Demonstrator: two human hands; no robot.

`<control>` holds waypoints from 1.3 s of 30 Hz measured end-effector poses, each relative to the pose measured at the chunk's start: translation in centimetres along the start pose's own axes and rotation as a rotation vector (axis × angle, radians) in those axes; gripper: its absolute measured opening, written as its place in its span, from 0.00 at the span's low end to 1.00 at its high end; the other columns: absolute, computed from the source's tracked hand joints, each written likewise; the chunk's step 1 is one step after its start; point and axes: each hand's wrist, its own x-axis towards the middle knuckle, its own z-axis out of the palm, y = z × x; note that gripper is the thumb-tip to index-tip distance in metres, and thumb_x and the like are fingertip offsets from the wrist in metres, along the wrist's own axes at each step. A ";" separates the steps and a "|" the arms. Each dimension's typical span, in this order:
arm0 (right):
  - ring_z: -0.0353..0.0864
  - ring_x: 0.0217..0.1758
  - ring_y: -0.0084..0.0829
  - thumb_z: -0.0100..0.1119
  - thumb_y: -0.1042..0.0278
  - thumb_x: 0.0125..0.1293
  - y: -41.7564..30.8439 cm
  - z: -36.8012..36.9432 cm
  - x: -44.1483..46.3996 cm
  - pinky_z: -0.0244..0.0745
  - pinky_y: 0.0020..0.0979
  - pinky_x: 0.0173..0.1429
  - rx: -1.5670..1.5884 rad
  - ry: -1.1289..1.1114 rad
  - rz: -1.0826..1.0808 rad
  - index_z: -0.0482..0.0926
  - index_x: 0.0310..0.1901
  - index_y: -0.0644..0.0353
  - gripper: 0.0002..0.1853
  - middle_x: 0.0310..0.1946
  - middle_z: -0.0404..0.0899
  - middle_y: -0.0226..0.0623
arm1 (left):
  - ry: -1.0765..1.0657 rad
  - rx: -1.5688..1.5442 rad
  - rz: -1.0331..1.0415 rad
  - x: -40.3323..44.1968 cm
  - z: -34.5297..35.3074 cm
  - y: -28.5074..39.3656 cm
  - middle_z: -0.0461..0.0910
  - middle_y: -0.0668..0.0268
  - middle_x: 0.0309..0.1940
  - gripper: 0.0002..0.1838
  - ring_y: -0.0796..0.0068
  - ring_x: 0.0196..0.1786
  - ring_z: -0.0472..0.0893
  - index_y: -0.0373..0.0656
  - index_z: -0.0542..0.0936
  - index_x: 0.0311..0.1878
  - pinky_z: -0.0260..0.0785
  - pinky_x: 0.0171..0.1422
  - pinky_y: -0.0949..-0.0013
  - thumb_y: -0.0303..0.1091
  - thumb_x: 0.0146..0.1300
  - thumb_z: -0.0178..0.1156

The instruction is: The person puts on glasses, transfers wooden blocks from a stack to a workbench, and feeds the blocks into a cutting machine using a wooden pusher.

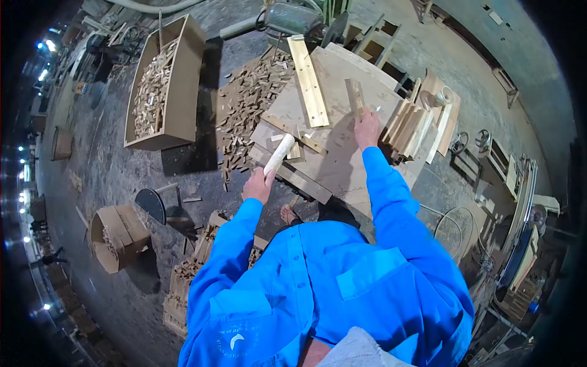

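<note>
My left hand [258, 186] is closed around the lower end of a pale, thick round stick [280, 153], which slants up over the near left part of the worktable [342, 147]. Beyond the stick's tip, a small wooden jig [299, 147] of crossed strips sits on the tabletop. My right hand [367, 129] grips the near end of a short, flat brown wood strip [353, 93] over the table's middle. Between the hands, farther back, lies a long pale board [308, 79] with dark spots along it.
Stacked wood strips [408, 129] stand at the table's right edge. Small wood offcuts [260, 92] cover the area left of the table. A tall box [183, 92] full of wood pieces and a cardboard box [119, 235] stand on the floor to the left.
</note>
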 end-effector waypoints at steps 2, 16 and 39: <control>0.80 0.57 0.58 0.68 0.67 0.65 -0.6 1.0 1.1 0.76 0.52 0.62 -0.081 -0.130 0.138 0.82 0.58 0.59 0.20 0.55 0.81 0.54 | -0.054 0.032 -0.014 0.4 -0.3 -0.3 0.84 0.42 0.40 0.27 0.33 0.45 0.83 0.41 0.74 0.45 0.74 0.48 0.36 0.61 0.77 0.53; 0.81 0.61 0.52 0.72 0.55 0.66 -8.2 10.2 9.8 0.75 0.49 0.67 0.128 -0.109 0.025 0.86 0.55 0.60 0.22 0.53 0.85 0.51 | -0.121 0.054 -0.008 1.0 -1.0 -0.3 0.85 0.43 0.36 0.27 0.35 0.43 0.84 0.41 0.75 0.43 0.74 0.46 0.38 0.61 0.77 0.52; 0.83 0.60 0.48 0.75 0.53 0.64 -4.9 12.0 18.4 0.77 0.47 0.64 0.187 -0.130 0.129 0.88 0.51 0.56 0.19 0.52 0.86 0.46 | -0.125 0.027 0.025 6.5 0.7 4.2 0.84 0.42 0.36 0.28 0.35 0.43 0.84 0.40 0.76 0.43 0.75 0.48 0.39 0.61 0.78 0.52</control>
